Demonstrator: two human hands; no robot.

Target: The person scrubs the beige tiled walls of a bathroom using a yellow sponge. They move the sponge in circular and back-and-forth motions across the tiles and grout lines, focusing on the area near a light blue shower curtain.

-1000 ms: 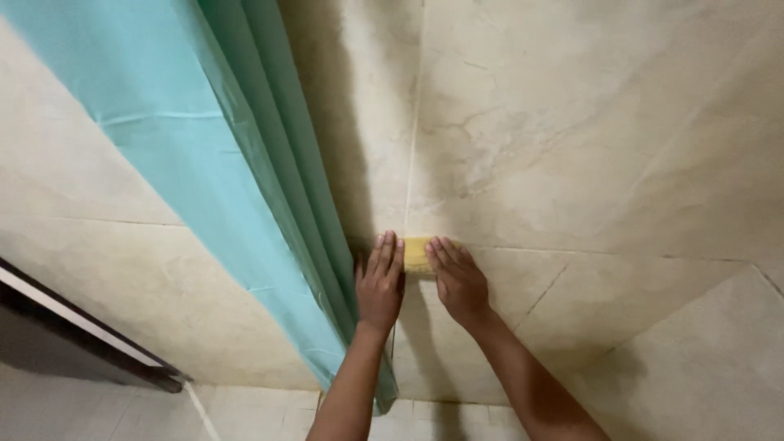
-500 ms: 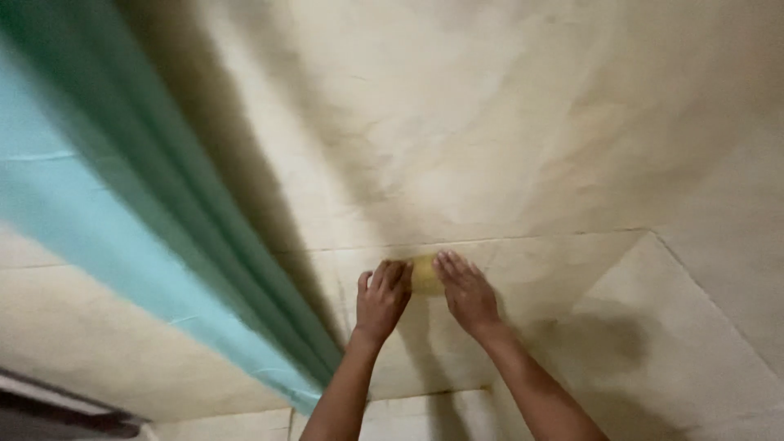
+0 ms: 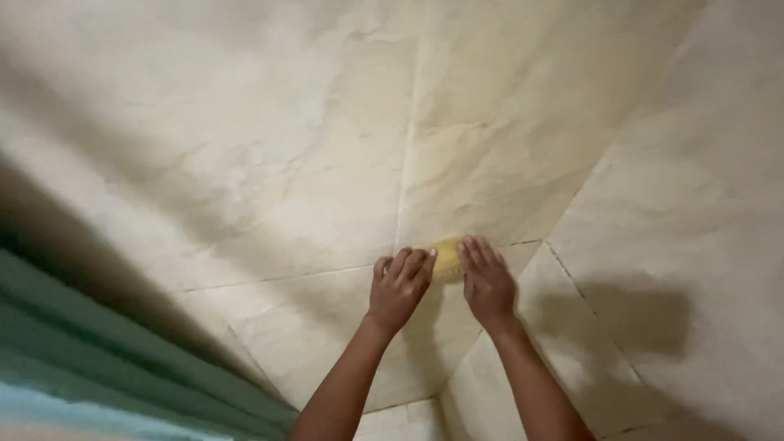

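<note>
- Low in the middle of the head view, both hands press a yellow sponge flat against the beige tiled wall, right where a grout line crosses.
- Left hand lies with fingers extended over the sponge's left edge; right hand does likewise on its right edge, neither curled round it.
- Compared with a second ago, the teal shower curtain has slid to the lower left corner, while hands and sponge keep their grip spot: scrubbing carries on at that joint.
</note>
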